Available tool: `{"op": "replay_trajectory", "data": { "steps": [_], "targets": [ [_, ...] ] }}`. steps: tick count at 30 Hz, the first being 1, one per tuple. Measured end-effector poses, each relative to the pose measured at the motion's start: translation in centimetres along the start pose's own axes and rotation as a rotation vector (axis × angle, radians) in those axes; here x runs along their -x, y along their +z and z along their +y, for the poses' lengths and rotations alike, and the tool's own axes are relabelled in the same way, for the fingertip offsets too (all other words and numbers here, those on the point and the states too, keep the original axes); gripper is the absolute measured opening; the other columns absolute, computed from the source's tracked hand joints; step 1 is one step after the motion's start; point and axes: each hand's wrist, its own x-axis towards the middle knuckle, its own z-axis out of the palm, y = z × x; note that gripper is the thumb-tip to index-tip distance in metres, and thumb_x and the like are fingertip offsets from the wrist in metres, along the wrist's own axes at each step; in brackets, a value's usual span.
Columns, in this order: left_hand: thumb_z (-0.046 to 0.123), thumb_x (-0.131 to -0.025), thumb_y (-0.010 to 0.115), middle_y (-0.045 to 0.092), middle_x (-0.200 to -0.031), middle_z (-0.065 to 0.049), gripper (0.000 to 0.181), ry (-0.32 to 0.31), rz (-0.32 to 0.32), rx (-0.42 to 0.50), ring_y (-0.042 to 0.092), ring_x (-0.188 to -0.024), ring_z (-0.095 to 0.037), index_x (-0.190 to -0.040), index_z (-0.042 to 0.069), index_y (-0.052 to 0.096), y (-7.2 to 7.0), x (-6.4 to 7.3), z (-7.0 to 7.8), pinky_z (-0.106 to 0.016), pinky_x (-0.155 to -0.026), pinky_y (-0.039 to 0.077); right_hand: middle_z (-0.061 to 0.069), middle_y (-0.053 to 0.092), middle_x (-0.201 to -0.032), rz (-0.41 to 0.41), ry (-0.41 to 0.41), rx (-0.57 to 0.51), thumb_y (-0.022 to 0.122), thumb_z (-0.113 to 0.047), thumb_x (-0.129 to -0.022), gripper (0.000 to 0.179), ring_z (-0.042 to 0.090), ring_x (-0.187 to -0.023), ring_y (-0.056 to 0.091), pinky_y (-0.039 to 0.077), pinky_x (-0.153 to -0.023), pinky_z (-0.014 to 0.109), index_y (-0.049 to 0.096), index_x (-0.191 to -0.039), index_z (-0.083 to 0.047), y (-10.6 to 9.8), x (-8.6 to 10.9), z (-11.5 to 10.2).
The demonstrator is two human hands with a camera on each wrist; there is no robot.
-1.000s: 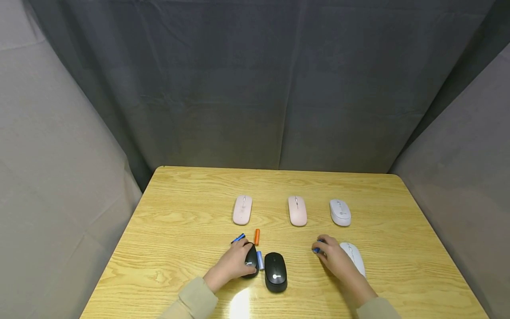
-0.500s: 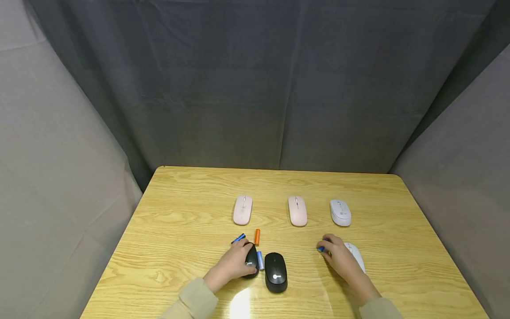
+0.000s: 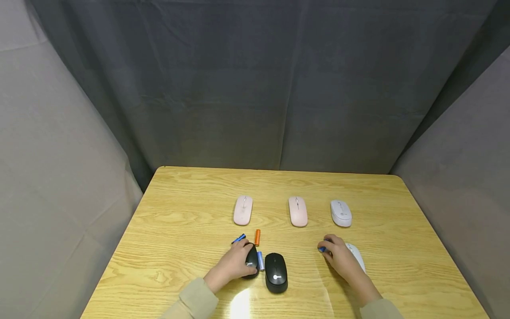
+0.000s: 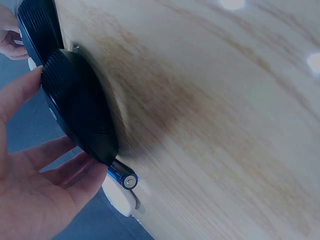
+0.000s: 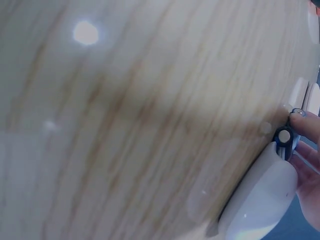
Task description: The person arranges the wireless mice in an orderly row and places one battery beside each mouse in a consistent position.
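Note:
My left hand point(image 3: 234, 261) grips a black mouse point(image 4: 82, 102), its thumb at one end and fingers at the other. A blue battery point(image 3: 238, 239) lies just beyond those fingertips. On the mouse's right is a lilac-blue battery point(image 3: 260, 261), and an orange battery point(image 3: 257, 237) lies a little farther back. My right hand point(image 3: 338, 253) pinches a blue battery point(image 3: 322, 249) close to the table, to the left of a white mouse point(image 5: 260, 200). In the right wrist view, two battery ends show by the fingertips. The hand partly hides that white mouse in the head view.
A second black mouse point(image 3: 276, 272) stands right of the lilac-blue battery. Along the back are a pink mouse point(image 3: 242, 210), another pink mouse point(image 3: 297, 211) and a white mouse point(image 3: 340, 213). Grey curtains point(image 3: 223, 88) surround the wooden table point(image 3: 179, 212).
My right hand has shifted slightly right with the blue battery, covering more of the near white mouse, and then slowed. My left hand stays on the black mouse.

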Motion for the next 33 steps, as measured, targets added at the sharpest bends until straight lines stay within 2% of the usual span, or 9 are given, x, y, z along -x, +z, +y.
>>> {"op": "replay_trajectory", "data": {
  "steps": [5, 8, 15, 19, 25, 29, 33],
  "targets": [
    [0.030, -0.071, 0.075, 0.043, -0.132, -0.020, 0.069, -0.002, -0.003, 0.000, 0.039, -0.122, -0.035, -0.126, -0.004, 0.051, -0.1, 0.0, 0.1, -0.043, -0.091, 0.043, 0.022, 0.054, -0.114, -0.008, 0.012, 0.016, 0.074, -0.002, -0.073, 0.032, 0.041, -0.103, 0.053, 0.048, -0.081, 0.050, 0.065, -0.104, -0.006, -0.4, -0.1, -0.5],
    [0.030, -0.071, 0.075, 0.043, -0.132, -0.020, 0.069, 0.000, -0.005, 0.000, 0.039, -0.122, -0.035, -0.126, -0.004, 0.051, -0.1, 0.0, 0.1, -0.043, -0.091, 0.044, 0.023, 0.053, -0.116, 0.019, 0.031, -0.001, 0.073, -0.005, -0.074, 0.040, 0.041, -0.106, 0.052, 0.046, -0.083, 0.052, 0.061, -0.113, -0.003, -0.9, -0.4, -1.6],
    [0.030, -0.071, 0.074, 0.044, -0.131, -0.019, 0.068, 0.006, -0.004, -0.003, 0.040, -0.122, -0.035, -0.126, -0.004, 0.051, -0.2, 0.0, 0.1, -0.043, -0.092, 0.043, 0.023, 0.053, -0.114, 0.114, 0.089, -0.115, 0.074, -0.013, -0.074, 0.058, 0.040, -0.104, 0.052, 0.048, -0.081, 0.050, 0.050, -0.124, 0.001, -1.7, -2.0, -6.0],
    [0.030, -0.071, 0.075, 0.044, -0.131, -0.020, 0.069, 0.007, -0.003, -0.001, 0.040, -0.122, -0.035, -0.126, -0.004, 0.051, -0.1, 0.0, 0.0, -0.043, -0.091, 0.043, 0.021, 0.053, -0.113, 0.101, 0.108, -0.155, 0.076, -0.020, -0.071, 0.066, 0.037, -0.104, 0.052, 0.046, -0.084, 0.049, 0.048, -0.127, 0.000, -1.3, -2.7, -8.6],
    [0.031, -0.071, 0.074, 0.043, -0.133, -0.019, 0.069, 0.000, -0.003, 0.009, 0.039, -0.123, -0.035, -0.126, -0.003, 0.051, 0.0, 0.0, -0.1, -0.043, -0.091, 0.043, 0.020, 0.050, -0.118, -0.042, 0.152, -0.179, 0.078, -0.028, -0.069, 0.074, 0.037, -0.106, 0.050, 0.046, -0.084, 0.049, 0.045, -0.130, -0.002, -0.1, -2.8, -11.3],
    [0.031, -0.071, 0.074, 0.042, -0.133, -0.019, 0.069, -0.005, -0.006, 0.010, 0.039, -0.123, -0.035, -0.126, -0.003, 0.051, 0.1, 0.0, -0.2, -0.044, -0.092, 0.043, 0.020, 0.047, -0.121, -0.162, 0.181, -0.179, 0.078, -0.035, -0.067, 0.082, 0.037, -0.107, 0.049, 0.046, -0.083, 0.049, 0.042, -0.134, -0.005, 0.9, -2.6, -12.1],
    [0.032, -0.072, 0.074, 0.042, -0.134, -0.020, 0.069, -0.006, -0.011, 0.007, 0.038, -0.123, -0.035, -0.127, -0.002, 0.051, 0.1, 0.0, -0.2, -0.044, -0.092, 0.043, 0.023, 0.045, -0.120, -0.240, 0.185, -0.187, 0.079, -0.040, -0.064, 0.088, 0.040, -0.105, 0.048, 0.046, -0.080, 0.050, 0.041, -0.134, -0.003, 1.5, -2.3, -12.6]
  ]
}}
